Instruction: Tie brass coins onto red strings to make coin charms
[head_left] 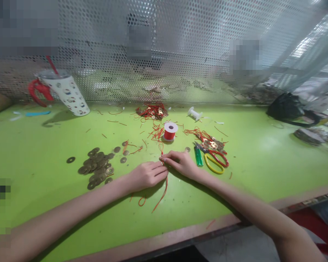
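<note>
A red cord [166, 185] runs between my two hands at the middle of the green table, its loop pointing away from me and its loose ends trailing toward me. My left hand [149, 175] lies low over the table with its fingers closed on the cord. From the other side my right hand [180, 162] pinches the same cord near the base of the loop. Whether a coin sits under the fingertips is hidden. Left of my hands is a heap of brass-coloured coins with holes [98, 163]. Just beyond them stands a spool of red cord [170, 131].
Yellow-and-red-handled scissors [214, 162] and a green lighter [198, 156] lie to the right, beside corded coins [211, 142]. More corded coins [153, 111] lie at the back near an empty spool [194, 113]. A tumbler [68, 92] stands back left, before a perforated metal screen [180, 51].
</note>
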Motion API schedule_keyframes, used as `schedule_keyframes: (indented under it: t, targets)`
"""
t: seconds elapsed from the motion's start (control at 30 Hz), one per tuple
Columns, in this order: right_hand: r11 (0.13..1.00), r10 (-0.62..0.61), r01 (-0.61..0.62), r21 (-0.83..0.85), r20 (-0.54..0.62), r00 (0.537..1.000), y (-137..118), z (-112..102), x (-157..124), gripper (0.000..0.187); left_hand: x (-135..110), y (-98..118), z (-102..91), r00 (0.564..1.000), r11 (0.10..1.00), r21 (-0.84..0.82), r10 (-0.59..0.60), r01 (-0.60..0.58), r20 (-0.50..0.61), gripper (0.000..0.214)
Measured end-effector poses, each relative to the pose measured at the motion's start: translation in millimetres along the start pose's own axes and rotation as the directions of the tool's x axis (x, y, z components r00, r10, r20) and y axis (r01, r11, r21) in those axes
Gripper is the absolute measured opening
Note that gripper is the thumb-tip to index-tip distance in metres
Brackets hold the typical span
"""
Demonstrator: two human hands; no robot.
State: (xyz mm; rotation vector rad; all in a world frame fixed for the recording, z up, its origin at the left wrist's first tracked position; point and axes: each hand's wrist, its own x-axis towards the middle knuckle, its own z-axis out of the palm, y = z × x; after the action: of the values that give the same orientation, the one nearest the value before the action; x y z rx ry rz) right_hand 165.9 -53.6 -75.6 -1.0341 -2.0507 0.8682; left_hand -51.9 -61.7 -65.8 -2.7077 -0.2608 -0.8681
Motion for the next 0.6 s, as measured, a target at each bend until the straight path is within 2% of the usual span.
schedule_keyframes:
  t: [0.2,0.6]
  targets:
    - [1.0,0.022,-0.022,0.011,0.0,1.0,0.5,0.4,0.3,0.023,2.7,11.2,-13.0,0.999,0.998,-0.057,0.022,-0.023,-0.029,0.026]
    - [1.0,0.017,-0.017,0.003,0.012,1.0,-2.7,-0.5,-0.3,0.024,11.6,37.9,-36.6,0.993,0.939,-0.339,0.022,-0.06,-0.113,0.02]
